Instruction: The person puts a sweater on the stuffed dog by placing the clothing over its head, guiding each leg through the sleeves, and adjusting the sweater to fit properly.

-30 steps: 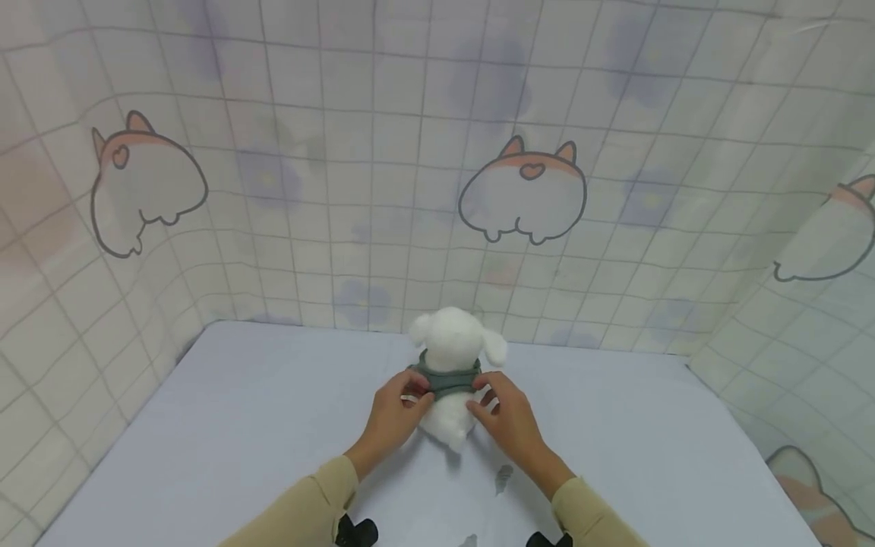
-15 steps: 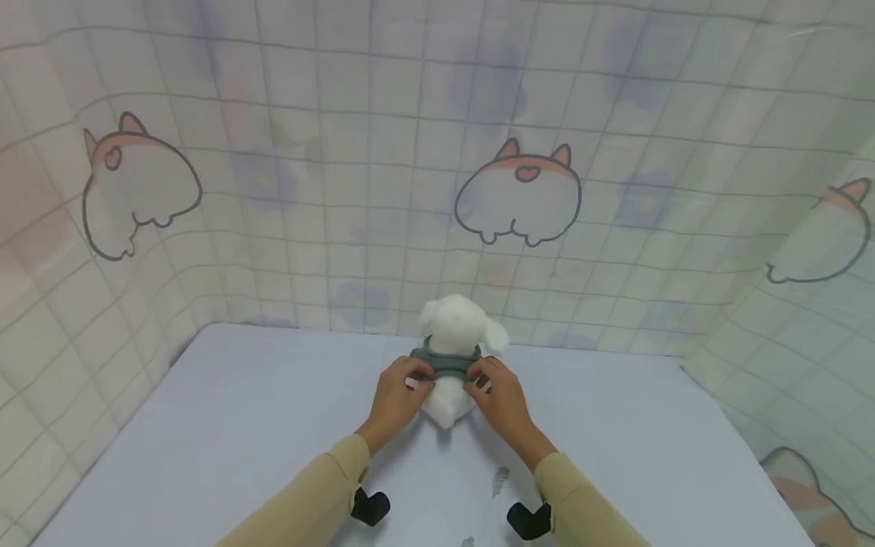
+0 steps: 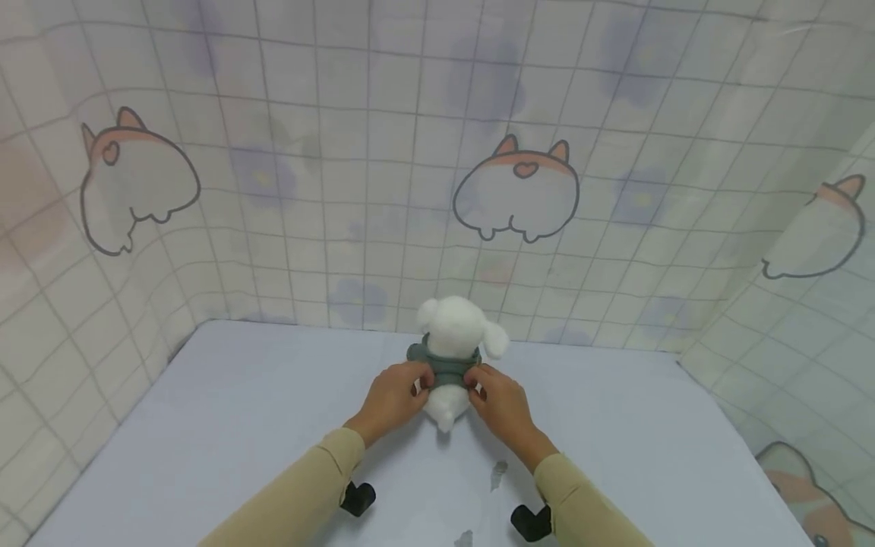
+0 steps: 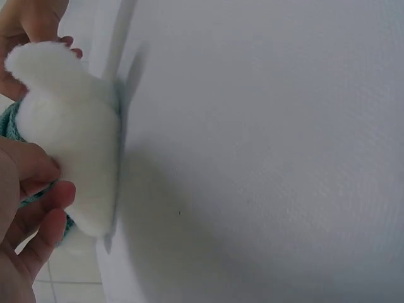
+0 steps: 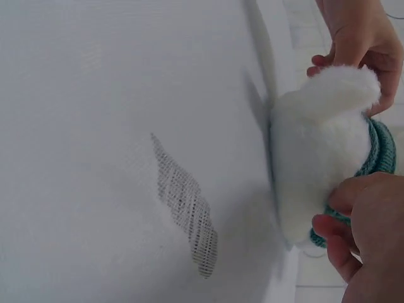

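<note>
A white plush dog (image 3: 453, 323) with floppy ears sits near the table's far edge in the head view, its back and short tail towards me. It wears a green knitted sweater (image 3: 449, 370) round its upper body. At the sweater's lower left edge, my left hand (image 3: 393, 399) pinches the knit between thumb and fingers. My right hand (image 3: 504, 404) does the same at the right edge. Both wrist views show the white fluffy lower body (image 4: 82, 145) resting on the cloth, with the teal-looking knit (image 5: 380, 148) above it. The dog's front is hidden.
A white cloth covers the table (image 3: 273, 403). Grey worn patches (image 3: 498, 475) mark it near my right forearm. Behind and at both sides hangs a grid-patterned curtain (image 3: 383, 190) with printed corgi figures. Black wrist mounts (image 3: 531, 523) stick out beneath my sleeves.
Over the last second the dog's lower body and sweater have shifted slightly away from me, with both hands following. Lately my fingertips have closed more tightly on the sweater's edge.
</note>
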Available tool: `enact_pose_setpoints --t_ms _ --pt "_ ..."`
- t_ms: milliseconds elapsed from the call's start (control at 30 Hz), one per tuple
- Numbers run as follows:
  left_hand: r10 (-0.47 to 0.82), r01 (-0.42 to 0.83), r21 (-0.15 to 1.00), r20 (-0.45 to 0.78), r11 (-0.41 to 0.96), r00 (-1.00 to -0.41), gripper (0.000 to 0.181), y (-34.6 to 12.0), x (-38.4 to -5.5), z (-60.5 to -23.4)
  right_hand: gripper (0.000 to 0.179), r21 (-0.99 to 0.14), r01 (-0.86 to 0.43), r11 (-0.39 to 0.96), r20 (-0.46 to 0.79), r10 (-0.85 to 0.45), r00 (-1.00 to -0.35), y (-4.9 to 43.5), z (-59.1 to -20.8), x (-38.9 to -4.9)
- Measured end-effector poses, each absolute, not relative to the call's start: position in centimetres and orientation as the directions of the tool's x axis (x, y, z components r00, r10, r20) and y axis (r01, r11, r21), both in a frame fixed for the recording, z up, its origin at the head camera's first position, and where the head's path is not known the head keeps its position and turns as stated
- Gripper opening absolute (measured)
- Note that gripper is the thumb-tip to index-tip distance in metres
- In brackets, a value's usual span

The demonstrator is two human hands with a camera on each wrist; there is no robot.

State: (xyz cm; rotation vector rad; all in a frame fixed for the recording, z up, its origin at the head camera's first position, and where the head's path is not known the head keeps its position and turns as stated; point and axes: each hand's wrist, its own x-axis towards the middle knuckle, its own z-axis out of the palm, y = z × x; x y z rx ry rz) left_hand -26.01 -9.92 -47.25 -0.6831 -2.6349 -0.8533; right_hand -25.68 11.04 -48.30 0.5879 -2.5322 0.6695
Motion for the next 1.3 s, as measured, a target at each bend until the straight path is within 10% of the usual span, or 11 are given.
enact_pose_setpoints --t_ms 833,1300 --pt "0.506 0.516 0.341 0.126 0.786 -0.853 0.022 -11.3 -26.3 -47.9 0.016 -0.101 -0.602 0.792 0.471 -0.495 -0.730 11.5 -50.3 -24.5" --pt "0.495 0.456 0.420 0.016 0.785 -0.869 0.022 -11.2 -26.6 -47.6 0.015 -0.263 -0.549 0.793 0.306 -0.471 -0.827 11.4 -49.0 -24.0"
